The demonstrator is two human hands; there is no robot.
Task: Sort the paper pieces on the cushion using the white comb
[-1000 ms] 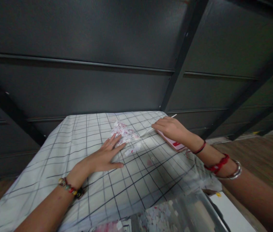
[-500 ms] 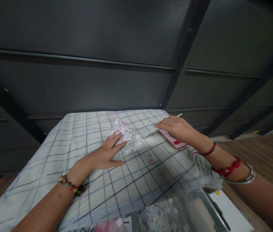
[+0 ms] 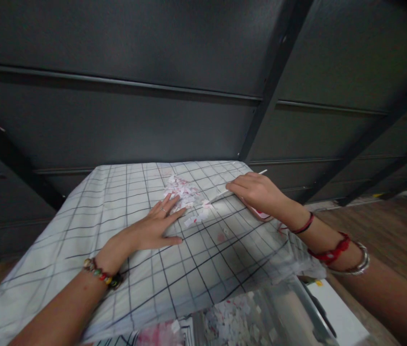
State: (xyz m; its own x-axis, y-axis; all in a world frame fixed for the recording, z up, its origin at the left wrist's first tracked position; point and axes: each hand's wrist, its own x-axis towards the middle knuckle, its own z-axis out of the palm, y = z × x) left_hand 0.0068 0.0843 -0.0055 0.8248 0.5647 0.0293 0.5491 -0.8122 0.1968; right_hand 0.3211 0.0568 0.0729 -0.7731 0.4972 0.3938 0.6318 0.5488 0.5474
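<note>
A loose pile of small white paper scraps [image 3: 185, 191], some marked pink or red, lies on the white checked cloth [image 3: 192, 264]. My left hand [image 3: 155, 223] rests flat with fingers spread, its fingertips touching the pile's near edge. In my right hand [image 3: 256, 190] is a slim white-handled tool [image 3: 221, 194], closed in my fingers. Its thin, pale tip points left and down to the scraps at the right side of the pile; its exact kind is unclear. Beneath my right hand sits a pink-edged phone [image 3: 261, 215], mostly covered.
At the near edge stands a clear plastic box [image 3: 297, 307] containing many paper scraps [image 3: 230, 319]. Pink material [image 3: 162, 334] lies left of it, a white box [image 3: 337, 312] right. A dark panelled wall [image 3: 146, 125] rises behind the cloth; wooden floor [image 3: 380, 240] shows right.
My right hand has shifted left with the tool, bringing its tip onto the scraps and covering more of the phone. My left hand stays nearly in place; the view has moved slightly.
</note>
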